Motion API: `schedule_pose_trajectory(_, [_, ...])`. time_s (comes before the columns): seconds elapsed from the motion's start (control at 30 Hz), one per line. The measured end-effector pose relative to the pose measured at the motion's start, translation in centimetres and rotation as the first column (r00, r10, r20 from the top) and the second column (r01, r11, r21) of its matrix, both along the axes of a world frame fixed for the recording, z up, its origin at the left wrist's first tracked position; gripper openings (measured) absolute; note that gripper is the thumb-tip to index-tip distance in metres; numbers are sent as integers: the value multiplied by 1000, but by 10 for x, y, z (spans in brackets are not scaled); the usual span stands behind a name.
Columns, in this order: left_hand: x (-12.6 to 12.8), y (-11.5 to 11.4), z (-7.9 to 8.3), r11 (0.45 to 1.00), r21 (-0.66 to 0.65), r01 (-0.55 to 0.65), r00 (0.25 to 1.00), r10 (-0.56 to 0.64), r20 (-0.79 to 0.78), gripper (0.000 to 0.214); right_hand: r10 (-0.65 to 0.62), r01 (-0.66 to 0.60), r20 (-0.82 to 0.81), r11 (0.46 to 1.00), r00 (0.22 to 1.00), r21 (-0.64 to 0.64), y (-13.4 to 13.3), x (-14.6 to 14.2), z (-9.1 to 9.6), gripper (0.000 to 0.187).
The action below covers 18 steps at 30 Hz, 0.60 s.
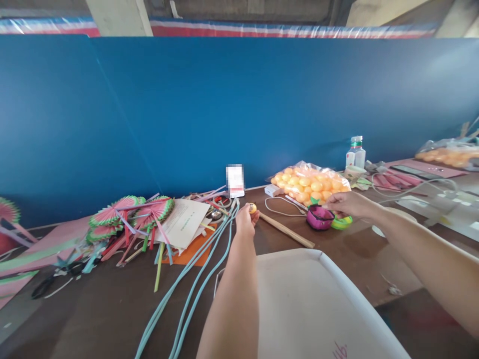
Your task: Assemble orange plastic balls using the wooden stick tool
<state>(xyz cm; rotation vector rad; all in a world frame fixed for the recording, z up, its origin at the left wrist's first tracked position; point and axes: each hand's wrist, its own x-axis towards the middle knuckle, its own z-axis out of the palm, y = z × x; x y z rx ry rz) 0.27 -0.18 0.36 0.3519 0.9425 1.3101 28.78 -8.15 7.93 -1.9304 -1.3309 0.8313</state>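
One round orange ball [253,209] in left hand [246,218]; marked side toward camera

Pink-green paper fans [116,212], blue partition [224,99]

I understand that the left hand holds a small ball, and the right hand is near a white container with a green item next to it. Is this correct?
Not quite: the head view shows that the container near the right hand is purple, not white. The left hand does hold a small ball, and a green item is next to the container.
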Motion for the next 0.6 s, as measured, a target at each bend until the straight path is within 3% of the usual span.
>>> schedule_pose_trajectory(0.17, [0,1,1,1000,-6,5,1000,-5,19,12,-5,4,14,999,1000,48,7,0,-8,31])
schedule_pose_trajectory(0.3, [0,2,1,1000,3,3,998,-3,64,10,6,17,-132,986,991,169,15,-22,0,26])
schedule_pose_trajectory(0.43, [-1,1,1,999,30,-22,996,19,86,9,151,-36,-334,945,930,326,30,-74,14,28])
schedule_pose_trajectory(0.6, [-3,-1,5,998,58,-39,995,34,91,11,244,-42,-587,941,772,336,57,-153,17,29])
